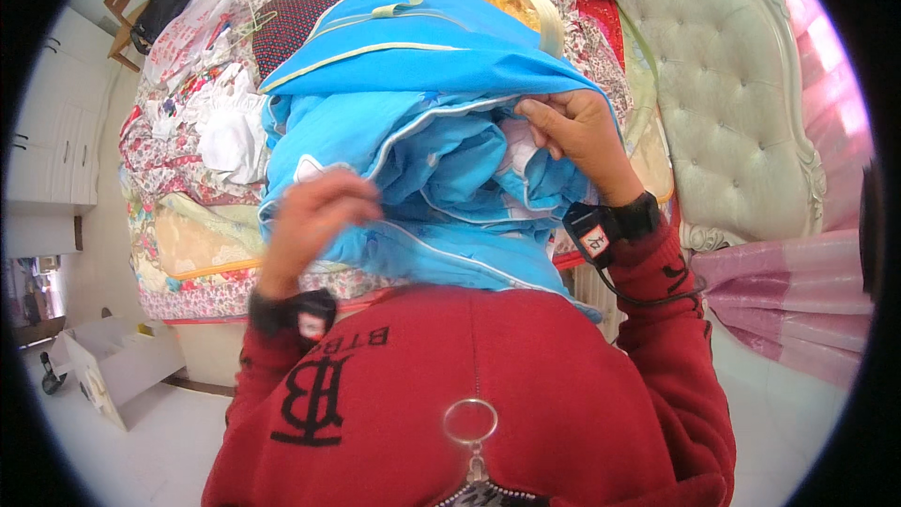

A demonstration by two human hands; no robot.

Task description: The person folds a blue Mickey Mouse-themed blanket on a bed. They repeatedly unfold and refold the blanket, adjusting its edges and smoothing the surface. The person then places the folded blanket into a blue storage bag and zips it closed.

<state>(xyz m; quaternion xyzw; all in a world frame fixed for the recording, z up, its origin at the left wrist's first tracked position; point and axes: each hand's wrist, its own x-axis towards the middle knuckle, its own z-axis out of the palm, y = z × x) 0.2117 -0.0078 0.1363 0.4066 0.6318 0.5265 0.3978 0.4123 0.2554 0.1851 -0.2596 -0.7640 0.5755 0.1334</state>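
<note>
A light blue quilt (450,155) with white piping and star shapes lies bunched on the bed before me. Its far part sits under the flap of a blue fabric bag (436,35) with cream handles and trim. My right hand (574,127) pinches the quilt's piped edge near the bag's right corner, thumb against the fingers. Blurred by motion, my left hand (324,218) hovers over the quilt's left side. Its fingers are loosely bent and slightly apart, with nothing seen in them.
A tufted headboard (711,84) rises on the right beside a pink curtain (788,296). White crumpled cloth (232,130) and a plastic bag (186,46) lie on the bed's left. A white box-like stand (120,359) is on the floor at lower left.
</note>
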